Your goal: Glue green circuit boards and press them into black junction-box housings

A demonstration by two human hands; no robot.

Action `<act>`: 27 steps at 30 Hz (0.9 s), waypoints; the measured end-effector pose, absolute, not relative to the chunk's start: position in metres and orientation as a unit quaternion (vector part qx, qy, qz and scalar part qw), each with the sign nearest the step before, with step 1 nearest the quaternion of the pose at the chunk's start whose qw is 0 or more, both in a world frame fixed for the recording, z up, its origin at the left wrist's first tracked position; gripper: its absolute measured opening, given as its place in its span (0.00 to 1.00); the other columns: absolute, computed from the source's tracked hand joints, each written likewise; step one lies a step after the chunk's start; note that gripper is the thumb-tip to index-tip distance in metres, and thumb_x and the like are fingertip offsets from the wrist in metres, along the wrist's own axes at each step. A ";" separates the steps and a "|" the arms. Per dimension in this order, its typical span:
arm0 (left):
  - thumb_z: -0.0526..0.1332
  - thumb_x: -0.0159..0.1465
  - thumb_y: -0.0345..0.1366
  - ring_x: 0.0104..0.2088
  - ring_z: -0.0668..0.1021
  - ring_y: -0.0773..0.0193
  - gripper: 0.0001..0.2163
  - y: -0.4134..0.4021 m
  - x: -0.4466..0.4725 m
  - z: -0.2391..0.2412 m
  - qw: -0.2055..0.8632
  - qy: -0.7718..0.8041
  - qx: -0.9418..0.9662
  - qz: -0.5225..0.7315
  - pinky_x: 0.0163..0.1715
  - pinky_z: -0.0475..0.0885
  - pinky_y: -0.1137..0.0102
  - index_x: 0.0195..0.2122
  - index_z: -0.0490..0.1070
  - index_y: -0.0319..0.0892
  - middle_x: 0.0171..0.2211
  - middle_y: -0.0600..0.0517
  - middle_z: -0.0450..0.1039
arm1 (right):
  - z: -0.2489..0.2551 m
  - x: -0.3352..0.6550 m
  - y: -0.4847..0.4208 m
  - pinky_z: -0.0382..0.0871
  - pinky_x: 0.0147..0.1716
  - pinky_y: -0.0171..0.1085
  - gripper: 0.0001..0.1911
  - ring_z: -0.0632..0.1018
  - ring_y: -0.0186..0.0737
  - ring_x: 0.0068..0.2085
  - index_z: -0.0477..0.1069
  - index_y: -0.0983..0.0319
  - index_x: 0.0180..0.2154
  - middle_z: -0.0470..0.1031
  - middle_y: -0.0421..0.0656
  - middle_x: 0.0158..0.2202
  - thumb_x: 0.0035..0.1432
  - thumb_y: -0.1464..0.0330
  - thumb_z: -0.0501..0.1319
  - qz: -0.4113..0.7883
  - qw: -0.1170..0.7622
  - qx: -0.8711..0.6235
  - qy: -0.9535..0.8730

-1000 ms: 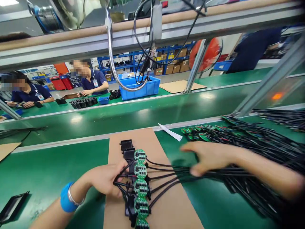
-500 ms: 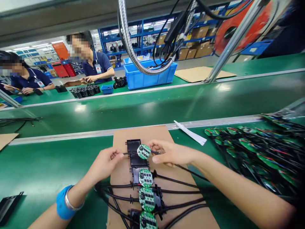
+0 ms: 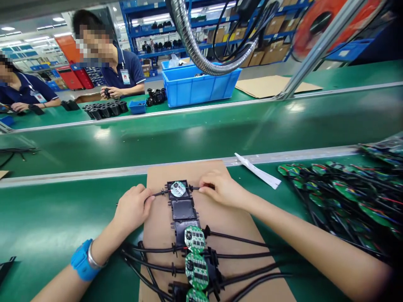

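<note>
My left hand (image 3: pixel 134 208) pinches a black cable (image 3: pixel 160 193) left of a round green circuit board (image 3: pixel 178 189). On the board's other side, my right hand (image 3: pixel 222 188) is closed on the cable there. The board lies over the farthest black plastic housing (image 3: pixel 187 183), between both hands. Nearer to me follow a bare black housing (image 3: pixel 183 209) and another housing (image 3: pixel 181 233), partly covered by a circuit board (image 3: pixel 194 238). Further boards with cables, such as this one (image 3: pixel 197 270), lie in the same row. All rest on a brown cardboard sheet (image 3: pixel 233 239).
Many wired circuit boards (image 3: pixel 349 191) are heaped at the right. A white strip (image 3: pixel 258 171) lies beside the cardboard. Beyond the metal rail, co-workers (image 3: pixel 122 71) handle parts near a blue bin (image 3: pixel 200 86). A metal hose (image 3: pixel 201 54) hangs overhead.
Both hands have carried the cabled board away from me, from above the second housing onto the farthest one. My hands are further apart on the cable. The camera view has shifted slightly.
</note>
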State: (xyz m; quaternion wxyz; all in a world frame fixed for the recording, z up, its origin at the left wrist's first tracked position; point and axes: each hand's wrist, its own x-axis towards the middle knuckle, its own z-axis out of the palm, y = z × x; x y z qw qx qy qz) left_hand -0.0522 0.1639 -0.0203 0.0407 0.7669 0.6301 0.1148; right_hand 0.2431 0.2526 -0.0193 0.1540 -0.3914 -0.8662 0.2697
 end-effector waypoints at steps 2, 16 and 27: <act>0.53 0.67 0.37 0.40 0.72 0.54 0.10 0.158 -0.052 -0.019 0.028 0.614 0.779 0.126 0.41 0.68 0.61 0.41 0.72 0.42 0.37 0.47 0.71 | -0.014 0.242 0.244 0.58 0.47 0.49 0.04 0.68 0.47 0.43 0.72 0.62 0.33 0.72 0.47 0.35 0.57 0.70 0.58 0.228 0.181 -0.398 -0.870; 0.61 0.63 0.36 0.29 0.76 0.65 0.03 0.111 -0.027 -0.005 0.385 0.519 0.741 0.181 0.29 0.68 0.73 0.34 0.71 0.43 0.29 0.55 0.75 | 0.008 0.231 0.159 0.64 0.35 0.36 0.09 0.67 0.37 0.36 0.63 0.61 0.34 0.64 0.41 0.36 0.52 0.68 0.63 0.414 0.151 -0.308 -0.843; 0.53 0.68 0.37 0.37 0.77 0.59 0.10 0.136 -0.035 -0.026 0.135 0.559 0.794 0.199 0.38 0.72 0.66 0.35 0.73 0.43 0.35 0.49 0.76 | -0.024 0.260 0.199 0.66 0.41 0.42 0.08 0.73 0.43 0.39 0.69 0.61 0.37 0.75 0.45 0.37 0.63 0.72 0.51 0.234 0.179 -0.381 -0.876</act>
